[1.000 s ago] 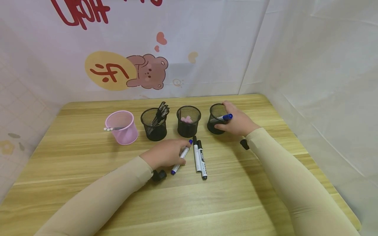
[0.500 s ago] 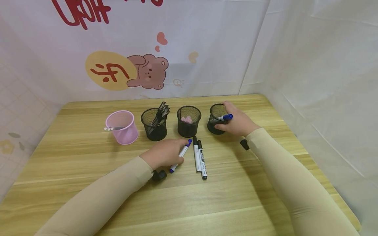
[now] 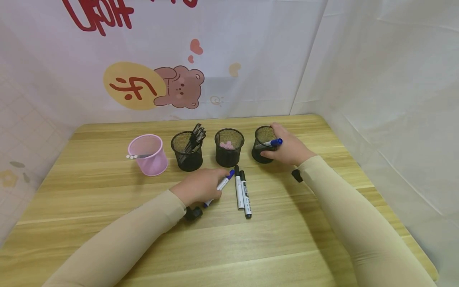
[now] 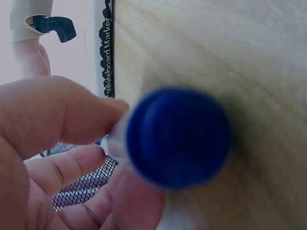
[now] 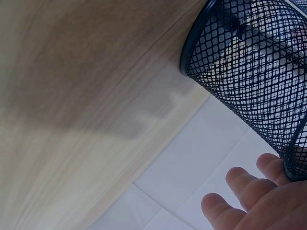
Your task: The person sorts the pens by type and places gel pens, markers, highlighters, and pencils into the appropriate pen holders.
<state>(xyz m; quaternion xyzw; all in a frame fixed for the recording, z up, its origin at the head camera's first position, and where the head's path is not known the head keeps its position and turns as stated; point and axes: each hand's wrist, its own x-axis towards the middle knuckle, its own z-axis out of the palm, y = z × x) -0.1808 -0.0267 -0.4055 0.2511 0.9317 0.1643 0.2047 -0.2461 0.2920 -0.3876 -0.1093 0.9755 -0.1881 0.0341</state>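
My left hand [image 3: 201, 185] pinches a whiteboard marker [image 3: 224, 183] with blue ends, slanted low over the table. In the left wrist view, the marker's blue end [image 4: 178, 138] faces the camera, with thumb and fingers around the barrel. At the right, my right hand [image 3: 289, 149] grips a black mesh pen cup [image 3: 258, 154], thumb in front and fingers behind. A blue-capped marker [image 3: 275, 142] leans in that cup. The same mesh cup [image 5: 249, 81] fills the upper right of the right wrist view, fingers at its rim. Two black-capped markers [image 3: 239, 193] lie side by side between the hands.
Along the back stand a pink cup [image 3: 155, 163] with white-tipped sticks, a mesh cup [image 3: 190, 160] of black pens, and another mesh cup [image 3: 228, 158] with pink round tops inside. A white printed curtain [image 3: 251, 48] hangs behind the wooden table [image 3: 222, 255].
The marker in my left hand has tilted further, its lower end shifting left and slightly up beneath the hand. My right hand and its pen cup have stayed put.
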